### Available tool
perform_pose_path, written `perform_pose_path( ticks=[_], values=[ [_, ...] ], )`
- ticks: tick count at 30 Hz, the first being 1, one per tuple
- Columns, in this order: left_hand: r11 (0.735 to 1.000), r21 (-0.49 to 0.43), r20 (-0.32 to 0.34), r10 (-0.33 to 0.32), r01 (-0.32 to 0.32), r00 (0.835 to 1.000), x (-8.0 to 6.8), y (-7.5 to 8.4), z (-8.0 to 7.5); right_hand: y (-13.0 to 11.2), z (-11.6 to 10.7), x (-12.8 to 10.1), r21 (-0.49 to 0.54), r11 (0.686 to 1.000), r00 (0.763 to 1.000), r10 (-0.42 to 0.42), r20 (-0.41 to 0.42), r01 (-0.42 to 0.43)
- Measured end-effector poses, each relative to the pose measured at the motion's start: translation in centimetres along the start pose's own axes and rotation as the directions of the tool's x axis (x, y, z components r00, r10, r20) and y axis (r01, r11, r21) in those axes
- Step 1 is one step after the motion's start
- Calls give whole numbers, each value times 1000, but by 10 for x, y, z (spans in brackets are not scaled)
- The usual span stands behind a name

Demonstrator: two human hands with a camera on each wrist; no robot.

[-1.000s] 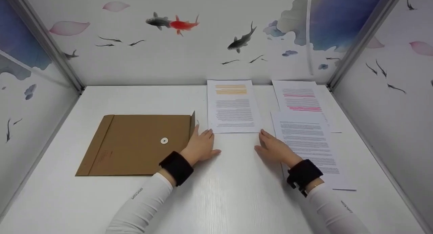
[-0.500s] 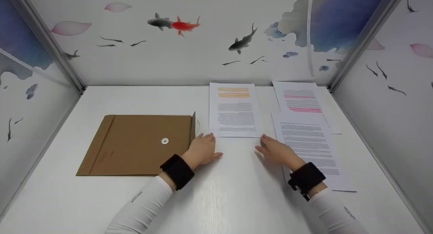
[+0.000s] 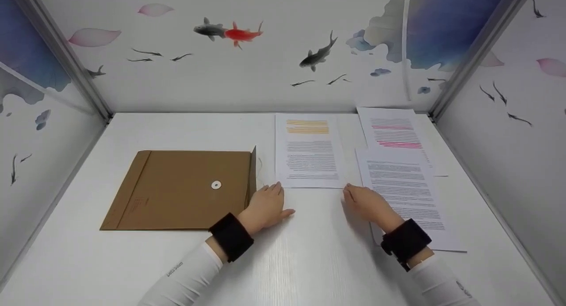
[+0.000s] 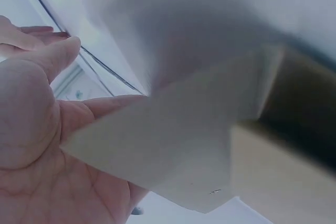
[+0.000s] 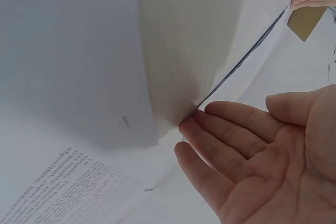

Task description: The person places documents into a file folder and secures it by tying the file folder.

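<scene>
A printed sheet (image 3: 309, 160) with orange-highlighted lines lies in the middle of the table. At its near left corner are the fingertips of my left hand (image 3: 265, 208), whose fingers reach forward with the thumb out to the side. My right hand (image 3: 369, 204) touches the near right corner with its fingertips; in the right wrist view its fingers (image 5: 226, 140) look nearly straight along the sheet's edge. Left of my left hand lies a brown envelope (image 3: 181, 195) with a white button. Its raised flap (image 4: 163, 140) covers part of the left palm in the left wrist view.
Two overlapping sets of printed pages lie on the right: one with pink highlights (image 3: 393, 129) at the back, and plain text pages (image 3: 402, 186) partly behind my right wrist. A thin string (image 3: 260, 162) is beside the envelope flap. White printed panels (image 3: 247, 85) enclose the table (image 3: 283, 262).
The orange-highlighted sheet has slid toward me, away from the back panel. Both hands have drawn back along with it. The envelope and the right-hand pages stay in place.
</scene>
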State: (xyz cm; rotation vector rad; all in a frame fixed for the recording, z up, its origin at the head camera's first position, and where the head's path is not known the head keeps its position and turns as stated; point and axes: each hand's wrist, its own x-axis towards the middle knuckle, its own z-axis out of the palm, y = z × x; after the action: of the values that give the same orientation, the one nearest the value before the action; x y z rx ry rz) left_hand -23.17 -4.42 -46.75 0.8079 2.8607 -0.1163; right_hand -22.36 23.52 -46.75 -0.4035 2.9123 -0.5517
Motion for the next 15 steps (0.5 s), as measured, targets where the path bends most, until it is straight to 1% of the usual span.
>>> perform_pose_path(
  ticks=[3, 6, 10, 12, 15],
  values=[
    [1000, 12, -20, 7, -7, 1000, -5, 3, 1, -1, 1, -4, -31, 999, 1000, -11, -21, 10],
    [999, 33, -43, 18, -16, 999, -10, 5, 2, -1, 2, -9, -108, 992, 997, -74, -20, 71],
    [998, 53, -68, 32, -28, 997, -18, 7, 4, -2, 3, -17, -207, 965, 986, -164, 3, 161],
    [998, 49, -74, 37, -34, 997, -22, 8, 5, -2, 2, -21, -224, 958, 983, -184, 8, 181],
    [998, 34, -79, 49, -46, 996, -28, 10, 6, -3, 2, -28, -222, 957, 982, -190, 3, 186]
  ],
)
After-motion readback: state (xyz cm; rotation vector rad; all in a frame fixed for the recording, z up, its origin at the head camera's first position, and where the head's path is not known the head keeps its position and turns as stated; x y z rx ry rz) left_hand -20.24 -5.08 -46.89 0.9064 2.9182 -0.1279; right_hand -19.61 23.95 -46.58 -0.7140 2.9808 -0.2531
